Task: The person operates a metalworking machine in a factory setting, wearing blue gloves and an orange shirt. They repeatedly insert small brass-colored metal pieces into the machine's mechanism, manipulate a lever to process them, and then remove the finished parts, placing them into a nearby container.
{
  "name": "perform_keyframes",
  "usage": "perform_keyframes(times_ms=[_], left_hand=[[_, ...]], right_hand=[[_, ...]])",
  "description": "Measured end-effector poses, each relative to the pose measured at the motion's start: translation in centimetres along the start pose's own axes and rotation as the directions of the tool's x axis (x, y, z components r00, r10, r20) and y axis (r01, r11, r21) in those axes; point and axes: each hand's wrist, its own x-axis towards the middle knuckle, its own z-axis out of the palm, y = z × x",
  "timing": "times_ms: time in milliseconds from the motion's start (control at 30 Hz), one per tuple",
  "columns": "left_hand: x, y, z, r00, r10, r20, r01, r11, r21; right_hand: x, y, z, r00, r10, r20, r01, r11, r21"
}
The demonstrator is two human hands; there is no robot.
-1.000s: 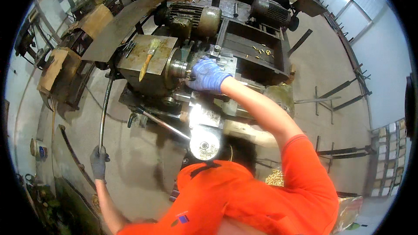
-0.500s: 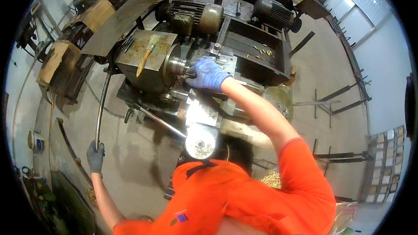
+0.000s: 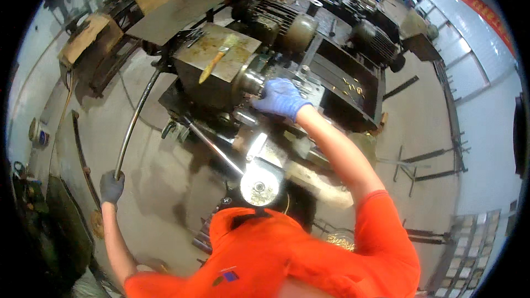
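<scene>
Both gloved: left hand clamped on the long lever, right hand curled against the lathe chuck.

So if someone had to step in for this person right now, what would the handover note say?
Left hand, in a dark glove, grips the end of the long curved lever that runs up to the machine.
Right hand, in a blue glove, rests at the shiny chuck of the lathe; whether it holds a part I cannot tell.
A brush lies on top of the headstock; small brass pieces sit in the tray behind.
Done: some pieces already lie in the tray.
Left: whatever the right hand is doing at the chuck.
</scene>
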Motion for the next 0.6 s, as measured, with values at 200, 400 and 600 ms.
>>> perform_keyframes(times_ms=[200, 400, 600], left_hand=[[6.2, -6.3, -0.4, 0.949, 0.264, -0.171, -0.187, 0.912, 0.365], [15.4, -12.2, -0.2, 0.904, 0.366, -0.222, -0.223, 0.845, 0.486], [15.0, -10.9, -1.5, 0.959, 0.192, -0.209, -0.132, 0.953, 0.271]], right_hand=[[0.7, -0.2, 1.8, 0.979, -0.037, -0.201, 0.021, 0.997, -0.080], [0.4, -0.2, 1.8, 0.956, -0.058, -0.286, 0.056, 0.998, -0.017], [0.0, -1.0, 0.5, 0.994, 0.062, -0.095, -0.065, 0.997, -0.033]])
